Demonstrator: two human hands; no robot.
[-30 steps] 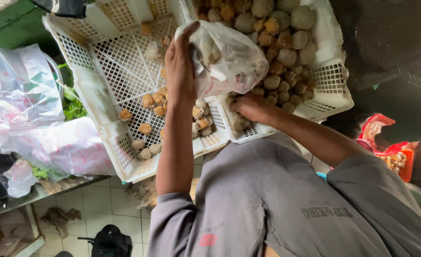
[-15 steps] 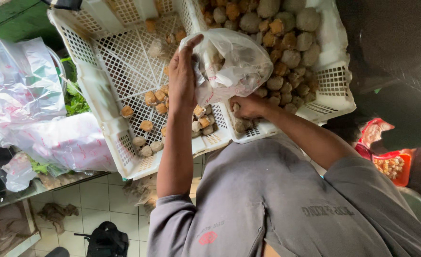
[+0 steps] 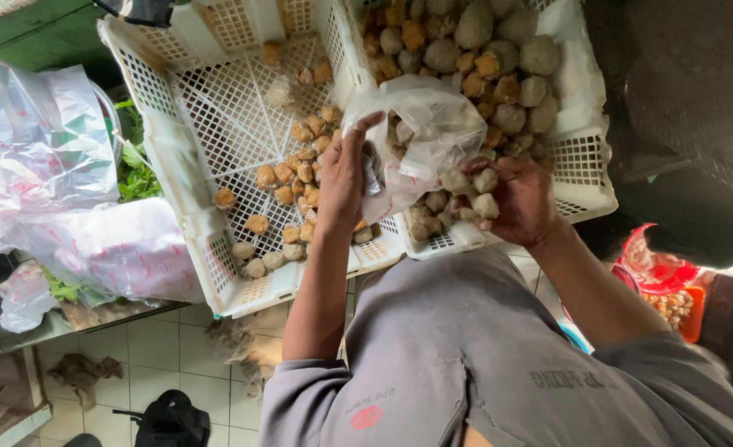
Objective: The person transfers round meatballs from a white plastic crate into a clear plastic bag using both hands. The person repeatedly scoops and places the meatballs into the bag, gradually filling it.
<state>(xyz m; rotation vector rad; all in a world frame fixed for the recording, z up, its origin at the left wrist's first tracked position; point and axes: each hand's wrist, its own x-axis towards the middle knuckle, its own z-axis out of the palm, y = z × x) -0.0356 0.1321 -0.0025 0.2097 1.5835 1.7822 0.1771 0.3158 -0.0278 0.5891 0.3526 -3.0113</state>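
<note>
My left hand (image 3: 341, 178) grips the edge of a clear plastic bag (image 3: 432, 132) and holds it over two white lattice baskets. The bag has a few round pieces inside. My right hand (image 3: 519, 199) is closed on several grey-brown balls (image 3: 474, 184), right beside the bag's lower edge. The right basket (image 3: 577, 161) is heaped with grey balls and brown fried cubes. The left basket (image 3: 180, 178) holds only a scatter of brown cubes (image 3: 288, 178) and a few balls.
Crumpled plastic bags (image 3: 43, 157) and green leaves (image 3: 139, 178) lie left of the baskets. A red bag with small pieces (image 3: 660, 277) sits at the right. Below are a tiled floor (image 3: 155, 343) and a black bag (image 3: 168, 418).
My right hand has come up out of the right basket with a handful of balls, next to the bag. My left hand and the bag have shifted slightly lower and toward me.
</note>
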